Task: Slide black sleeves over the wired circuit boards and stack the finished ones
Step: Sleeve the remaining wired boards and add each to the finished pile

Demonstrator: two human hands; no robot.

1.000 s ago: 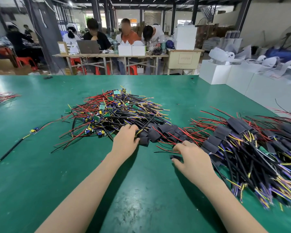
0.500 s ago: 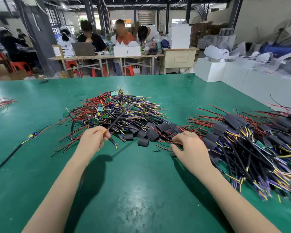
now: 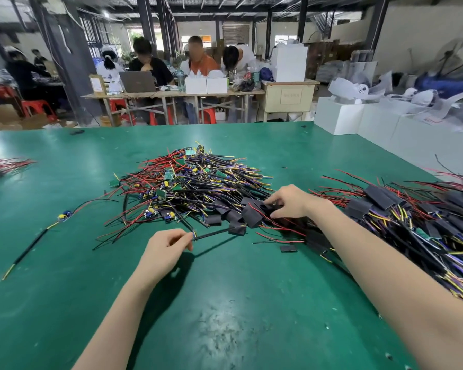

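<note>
Nearest: bare stretch of the green table [image 3: 225, 316], both forearms reaching out over it

Left hand [image 3: 164, 253]: thumb and forefinger pinch the near end of a black cable [image 3: 211, 234] where its coloured wire tips show. Cable runs away to the right, lifted a little off the table to judge by its shadow. Its far end meets a small black sleeve [image 3: 238, 230]; whether the board is already inside that sleeve I cannot tell

Right hand [image 3: 289, 201]: fingers curled, tips down among the loose black sleeves [image 3: 251, 216] lying at the seam between the two heaps. It looks to be picking at one, but a firm hold on any single sleeve cannot be made out

Right side: the finished stack [image 3: 401, 217], boards already covered, red wires fanning left and black cables trailing toward the near edge

Centre, further off: heap of bare wired boards [image 3: 187, 182], green boards showing among red, black and yellow leads. One stray wired board [image 3: 64, 215] lies alone well to the left

Step in hand, as judged: one unit drawn out of the heap, sleeve being fetched or seated. Much of the heap remains unsleeved

Next move calls for: holding the sleeve mouth open, feeding the cable end or board in squarely, and keeping the lead taut with the left hand so neighbouring wires do not drag along

Far: other people seated at a long bench [image 3: 171, 94]
</note>
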